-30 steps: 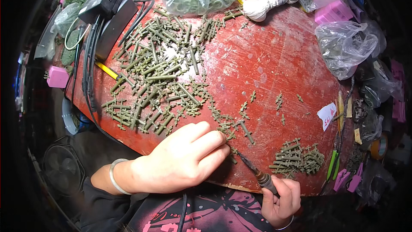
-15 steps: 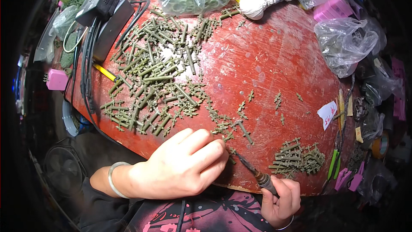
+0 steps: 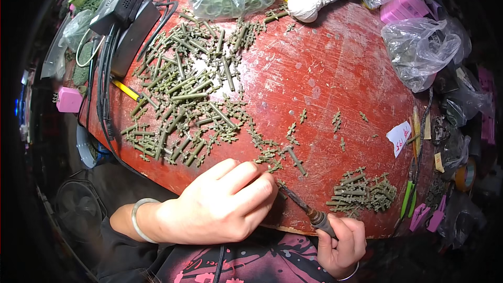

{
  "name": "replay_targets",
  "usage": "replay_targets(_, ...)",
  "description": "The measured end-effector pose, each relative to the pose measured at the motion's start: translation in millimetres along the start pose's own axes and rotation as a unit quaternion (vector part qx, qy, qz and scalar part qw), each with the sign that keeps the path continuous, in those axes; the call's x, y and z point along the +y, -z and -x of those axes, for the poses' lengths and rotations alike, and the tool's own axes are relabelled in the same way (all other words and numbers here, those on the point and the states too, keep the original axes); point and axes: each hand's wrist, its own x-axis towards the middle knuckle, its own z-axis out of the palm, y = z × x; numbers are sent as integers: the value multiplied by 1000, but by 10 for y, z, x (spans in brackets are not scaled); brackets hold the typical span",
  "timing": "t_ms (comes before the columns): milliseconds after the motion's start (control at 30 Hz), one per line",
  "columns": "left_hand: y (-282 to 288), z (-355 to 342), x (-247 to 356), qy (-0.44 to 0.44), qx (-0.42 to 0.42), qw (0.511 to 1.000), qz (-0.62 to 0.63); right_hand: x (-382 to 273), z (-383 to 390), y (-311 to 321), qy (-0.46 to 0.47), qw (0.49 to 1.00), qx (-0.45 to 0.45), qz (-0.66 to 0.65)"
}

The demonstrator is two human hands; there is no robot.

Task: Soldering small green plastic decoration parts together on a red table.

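Left hand (image 3: 222, 204) dipped slightly in the frame, fingers (image 3: 255, 195) curled, any hold hidden; right hand (image 3: 343, 246), closed round the tool (image 3: 317, 219), seemingly works its tip there, needing steadiness.

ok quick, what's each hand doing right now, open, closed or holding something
Left hand: curled closed; whether it holds anything cannot be told.
Right hand: closed, holding a dark-handled tool.

Pale bangle (image 3: 135, 220), loose dark sleeve (image 3: 126, 254)
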Motion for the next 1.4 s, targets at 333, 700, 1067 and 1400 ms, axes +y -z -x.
replay_targets(333,16,-23,14,-5,-10,1000,-24,7,-19,-2,11,1000,-1,5)
replay_targets(700,41,-41,35,0,-23,999,-22,0,-13,5,10,1000,-4,5)
replay_targets(1067,62,-74,63,10,-38,999,-20,7,47,-30,-23,999,31,-28)
replay_targets(1400,59,-87,74,15,-41,999,-17,32,26,-9,-9,1000,12,-23)
